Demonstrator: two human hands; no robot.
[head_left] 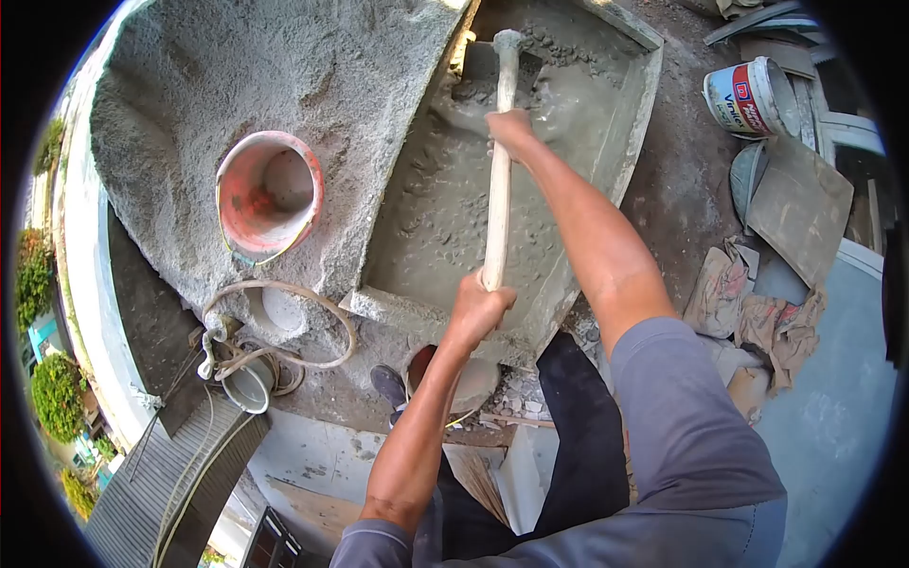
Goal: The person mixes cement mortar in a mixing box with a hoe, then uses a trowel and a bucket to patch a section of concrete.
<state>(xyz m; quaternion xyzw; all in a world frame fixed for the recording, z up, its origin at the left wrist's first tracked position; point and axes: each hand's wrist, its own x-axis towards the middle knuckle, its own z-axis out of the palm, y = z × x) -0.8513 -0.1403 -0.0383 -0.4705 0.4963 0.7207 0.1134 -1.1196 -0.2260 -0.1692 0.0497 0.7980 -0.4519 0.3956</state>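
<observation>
My left hand is wrapped round the lower end of a pale wooden handle. Further up the same handle, my right hand grips it just below the tool's head. The dark flat blade of this hoe-like tool lies at the far end of a mixing trough, partly in wet grey mortar. The handle runs lengthwise over the mortar, its near end above the trough's front part.
Left of the trough, a red bucket rests on a grey sand heap. A hose and a small pail lie nearer. At right are a paint bucket, a board and torn paper sacks.
</observation>
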